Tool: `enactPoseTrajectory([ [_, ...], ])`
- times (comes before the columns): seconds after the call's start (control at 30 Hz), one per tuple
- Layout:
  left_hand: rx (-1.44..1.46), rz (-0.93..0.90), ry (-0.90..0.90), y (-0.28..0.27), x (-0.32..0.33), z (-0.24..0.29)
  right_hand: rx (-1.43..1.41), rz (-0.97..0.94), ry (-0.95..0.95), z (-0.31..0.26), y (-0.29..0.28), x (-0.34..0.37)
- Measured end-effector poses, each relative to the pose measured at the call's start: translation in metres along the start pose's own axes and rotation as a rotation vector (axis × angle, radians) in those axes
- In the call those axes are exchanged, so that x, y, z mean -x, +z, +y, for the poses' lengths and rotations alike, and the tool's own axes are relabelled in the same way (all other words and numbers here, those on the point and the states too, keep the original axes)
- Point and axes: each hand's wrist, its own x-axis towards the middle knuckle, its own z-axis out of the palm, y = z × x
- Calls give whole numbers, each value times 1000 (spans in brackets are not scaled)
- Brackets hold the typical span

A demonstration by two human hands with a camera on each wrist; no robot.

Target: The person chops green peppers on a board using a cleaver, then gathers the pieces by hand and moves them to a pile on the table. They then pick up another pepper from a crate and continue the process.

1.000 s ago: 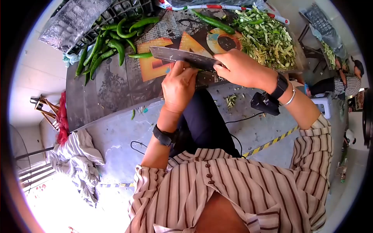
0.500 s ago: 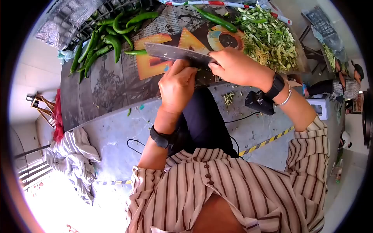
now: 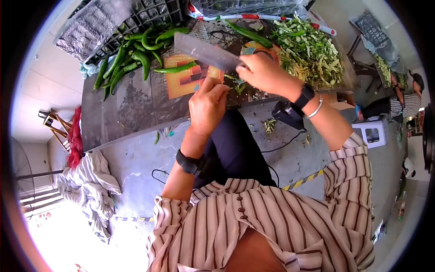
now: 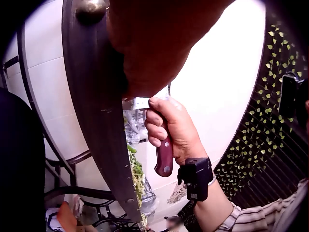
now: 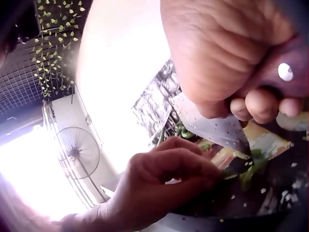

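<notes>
Dark boards make up the table (image 3: 120,106), and across them runs big printed lettering in orange and yellow: E reads clearly near the middle, the next letter is partly covered by the blade of my knife (image 3: 206,52), and the smaller print is too fine to make out. I see no readable brand or label.

With my right hand (image 3: 267,75) I grip the knife, fingers wrapped round its dark red handle (image 4: 164,157); wet specks dot the blade. With my left hand (image 3: 207,108), by the near edge, I've got fingers and thumb narrowed in a pinch on a small green piece (image 5: 231,177). Cut green bits (image 3: 239,87) lie just beside those fingertips, toward the right end.

Past my left hand a whole green pepper (image 3: 176,69) lies over the top of the E. More green peppers (image 3: 131,56) are piled at the far left corner, against a black crate (image 3: 147,17). Toward the far right corner sits a heap of chopped greens (image 3: 312,56), with one long pepper (image 3: 250,34) alongside it near the far edge.
</notes>
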Motion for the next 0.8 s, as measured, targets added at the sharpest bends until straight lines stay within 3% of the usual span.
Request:
enactPoseTrajectory([
  [0.13,20,-42,-31,-4,-2,2,10,155,-4,2,-27,16],
  [0.27,9,-79,-50,-3,-7,0,-126,165,49,-6,-42,41],
  [0.3,0,-90,-68,-3,-10,-2,-169,117,199,-4,-42,48],
  [0.33,-10,-102,-84,-3,-14,-3,-168,115,200,-4,-41,55],
  [0.4,-17,-95,-68,-4,-20,-8,-283,46,470,-5,-40,69],
  [0.53,-119,-230,9,-9,-30,-11,-346,178,315,5,-25,97],
  [0.57,-161,-265,52,-10,-32,-10,-452,142,436,0,-27,105],
  [0.67,-319,-360,136,-7,-35,-12,-526,181,501,8,-27,123],
  [0.8,-103,-283,105,-5,-34,6,-650,231,573,4,-34,136],
])
